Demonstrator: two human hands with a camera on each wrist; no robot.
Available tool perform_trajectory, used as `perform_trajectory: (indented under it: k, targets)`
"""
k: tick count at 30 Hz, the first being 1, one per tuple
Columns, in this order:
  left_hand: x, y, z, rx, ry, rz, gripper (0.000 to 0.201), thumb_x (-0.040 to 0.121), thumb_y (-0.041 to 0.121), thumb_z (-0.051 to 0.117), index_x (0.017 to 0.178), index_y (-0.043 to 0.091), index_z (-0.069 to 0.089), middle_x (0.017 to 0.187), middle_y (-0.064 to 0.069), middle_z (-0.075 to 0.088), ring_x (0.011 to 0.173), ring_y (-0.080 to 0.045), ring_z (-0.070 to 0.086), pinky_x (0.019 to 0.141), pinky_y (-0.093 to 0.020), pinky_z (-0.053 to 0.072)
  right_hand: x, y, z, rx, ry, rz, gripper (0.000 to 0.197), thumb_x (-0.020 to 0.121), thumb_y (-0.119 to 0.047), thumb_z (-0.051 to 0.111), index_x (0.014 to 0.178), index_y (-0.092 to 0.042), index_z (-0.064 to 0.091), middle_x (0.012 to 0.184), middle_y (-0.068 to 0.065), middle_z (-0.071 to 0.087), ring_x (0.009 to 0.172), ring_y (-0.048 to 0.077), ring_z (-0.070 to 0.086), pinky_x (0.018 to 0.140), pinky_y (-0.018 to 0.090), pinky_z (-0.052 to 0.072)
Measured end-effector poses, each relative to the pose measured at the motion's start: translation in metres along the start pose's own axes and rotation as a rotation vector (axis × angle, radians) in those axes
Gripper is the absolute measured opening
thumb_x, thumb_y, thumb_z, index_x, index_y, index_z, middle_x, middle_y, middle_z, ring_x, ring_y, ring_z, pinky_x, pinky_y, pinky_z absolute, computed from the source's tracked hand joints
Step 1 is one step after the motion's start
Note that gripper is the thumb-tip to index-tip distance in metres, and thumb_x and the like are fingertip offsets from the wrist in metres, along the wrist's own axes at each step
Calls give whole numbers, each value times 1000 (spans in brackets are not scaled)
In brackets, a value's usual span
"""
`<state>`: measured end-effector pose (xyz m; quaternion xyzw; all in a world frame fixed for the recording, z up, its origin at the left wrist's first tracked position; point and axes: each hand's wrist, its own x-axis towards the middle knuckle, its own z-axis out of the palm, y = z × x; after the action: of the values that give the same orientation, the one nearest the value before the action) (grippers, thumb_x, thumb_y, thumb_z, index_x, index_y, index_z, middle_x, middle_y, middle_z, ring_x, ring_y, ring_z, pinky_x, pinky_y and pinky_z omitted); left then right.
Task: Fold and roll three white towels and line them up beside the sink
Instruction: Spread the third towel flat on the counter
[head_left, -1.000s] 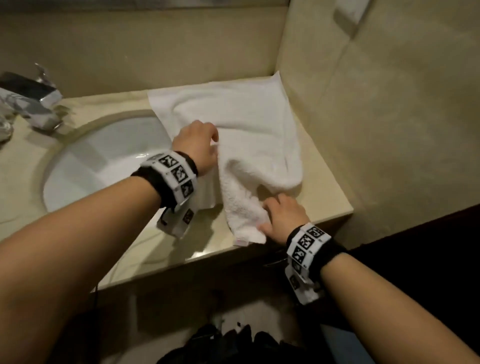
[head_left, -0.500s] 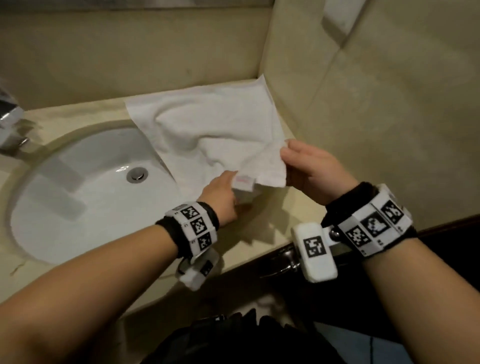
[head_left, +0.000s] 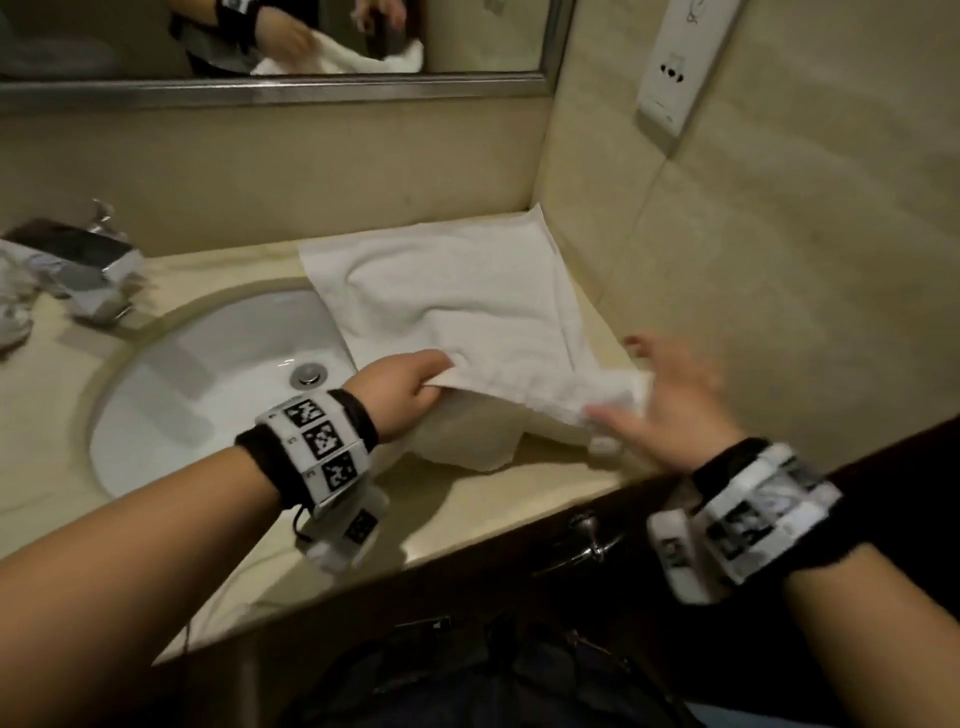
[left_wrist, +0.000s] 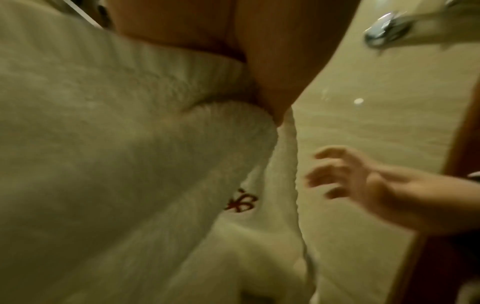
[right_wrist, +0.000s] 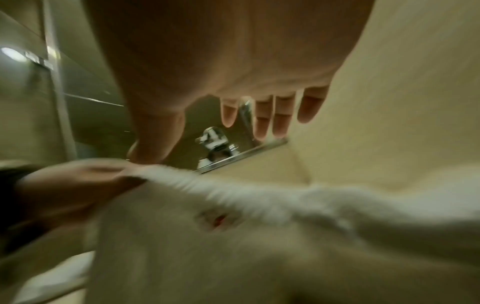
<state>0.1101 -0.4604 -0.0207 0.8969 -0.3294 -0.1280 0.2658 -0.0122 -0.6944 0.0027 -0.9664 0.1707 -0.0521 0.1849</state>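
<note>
A white towel (head_left: 457, 296) lies spread on the beige counter right of the sink (head_left: 208, 395), its far corner against the wall. My left hand (head_left: 410, 384) pinches the towel's near edge and holds it lifted off the counter; the left wrist view shows the towel (left_wrist: 116, 164) with a red embroidered mark (left_wrist: 240, 202) under my palm. My right hand (head_left: 660, 395) hovers with fingers spread at the towel's near right corner, gripping nothing; the right wrist view shows its straight fingers (right_wrist: 262, 119) above the towel (right_wrist: 259, 236). Only one towel is in view.
A chrome tap (head_left: 88, 270) stands at the sink's back left. The tiled side wall (head_left: 779, 260) with a socket plate (head_left: 675, 73) closes the counter on the right. A mirror (head_left: 260, 36) hangs above. The counter's front edge (head_left: 467, 540) runs above a dark cabinet.
My right hand has let go of the towel's near edge and opened out to the right. My left hand now holds that edge, lifted. The view has tilted up to the mirror.
</note>
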Motion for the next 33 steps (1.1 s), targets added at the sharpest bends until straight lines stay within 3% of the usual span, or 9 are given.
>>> perform_trajectory:
  k: [2, 5, 9, 13, 16, 21, 24, 29, 33]
  targets:
    - [-6, 33, -3, 30, 5, 110, 24, 91, 14, 47, 111, 9, 58, 113, -13, 63, 102, -26, 56, 64, -19, 25, -14, -33, 34, 29, -111, -213, 81, 64, -54, 71, 130, -22, 37, 129, 4, 45, 120, 24, 43, 97, 38, 32]
    - [-26, 66, -3, 77, 48, 143, 22, 88, 26, 52, 101, 10, 60, 97, -9, 66, 89, -26, 57, 58, -24, 23, -13, -53, 55, 214, -148, -132, 54, 74, -23, 64, 122, -21, 40, 120, 7, 55, 112, 28, 52, 90, 35, 38]
    - [-63, 52, 1, 293, -20, -74, 28, 86, 36, 56, 104, 15, 56, 104, -6, 63, 92, -24, 56, 67, -23, 29, -10, -4, 41, -31, -104, -168, 30, 74, -1, 53, 102, -8, 60, 109, 19, 55, 103, 35, 52, 83, 37, 40]
    - [-108, 21, 23, 510, -203, -281, 10, 89, 19, 47, 92, 16, 56, 110, -9, 60, 99, -28, 56, 75, -29, 39, -28, 42, 24, -46, -89, -50, 24, 76, 1, 49, 92, -7, 65, 104, 21, 60, 99, 36, 55, 80, 35, 42]
    - [-134, 8, 36, 351, -197, -387, 18, 92, 18, 46, 104, 14, 59, 111, -9, 62, 101, -26, 56, 81, -27, 39, -35, 59, 11, -16, -23, -19, 23, 78, 0, 47, 88, -8, 65, 101, 22, 63, 95, 38, 55, 76, 35, 43]
    - [-172, 12, 35, -83, -126, -235, 15, 86, 15, 60, 100, 18, 62, 90, 9, 61, 90, -12, 54, 71, -14, 35, -55, 86, 0, 48, 108, 14, 31, 71, 7, 44, 87, -9, 66, 103, 21, 60, 97, 37, 54, 76, 31, 38]
    - [-181, 12, 35, -107, -246, -234, 15, 85, 23, 62, 99, 22, 63, 93, 10, 64, 89, -7, 56, 81, -21, 41, -66, 103, 5, 93, 154, 115, 29, 77, 5, 41, 92, -8, 63, 105, 24, 58, 96, 38, 54, 75, 32, 37]
    - [-166, -2, 58, 169, -537, -296, 19, 89, 36, 53, 99, 24, 64, 87, 10, 60, 83, -8, 53, 71, -12, 39, -79, 101, 10, 778, 48, 205, 28, 91, 2, 35, 91, -17, 56, 96, 7, 58, 86, 21, 59, 52, 21, 56]
    - [-140, -24, 66, 201, -181, -291, 25, 90, 30, 52, 109, 18, 61, 110, -3, 61, 98, -18, 56, 86, -27, 41, -94, 100, -8, 876, -52, 18, 42, 78, 18, 39, 65, -18, 57, 85, 1, 70, 84, 10, 64, 73, 19, 51]
